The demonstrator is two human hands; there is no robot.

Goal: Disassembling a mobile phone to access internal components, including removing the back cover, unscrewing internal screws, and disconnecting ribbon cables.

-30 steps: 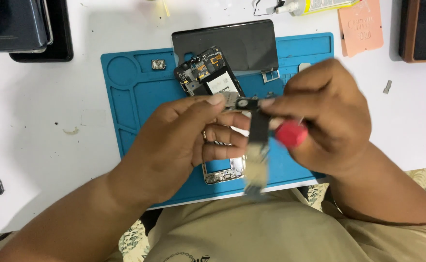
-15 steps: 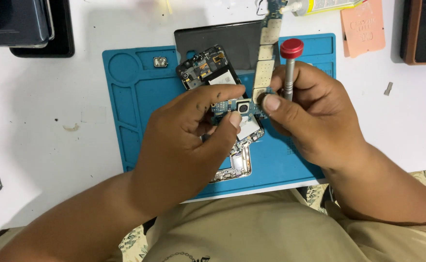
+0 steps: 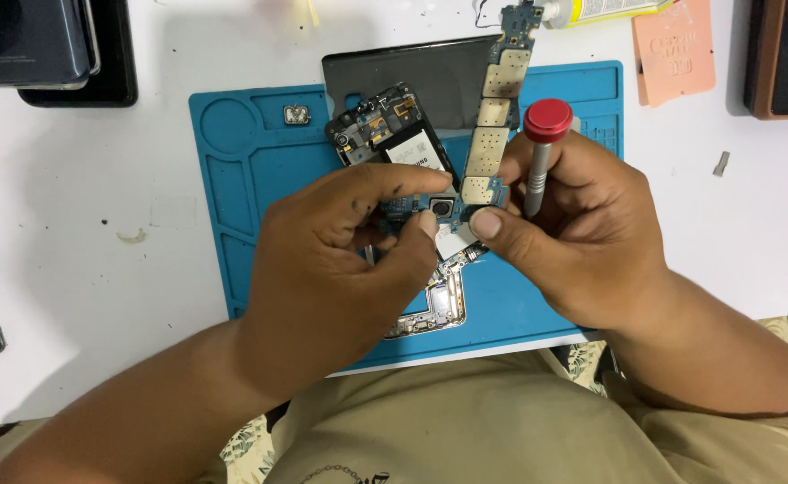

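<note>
A long circuit board (image 3: 494, 108) with gold shields stands up from between my hands over the blue repair mat (image 3: 251, 188). My right hand (image 3: 582, 233) pinches the board's lower end and also holds a screwdriver (image 3: 542, 148) with a red cap upright. My left hand (image 3: 345, 260) has its thumb and forefinger on the small camera module (image 3: 441, 209) at the board's lower end. An opened phone (image 3: 394, 143) with its battery showing lies on the mat under my hands.
A dark back panel (image 3: 430, 76) lies at the mat's far edge. A small metal part (image 3: 296, 115) sits on the mat's left. Dark devices (image 3: 44, 45) lie far left, a pink card (image 3: 674, 49) and glue tube (image 3: 605, 9) far right.
The circuit board has swung from hanging down towards me to pointing up and away. Both hands have shifted slightly away from me, and the screwdriver now stands upright.
</note>
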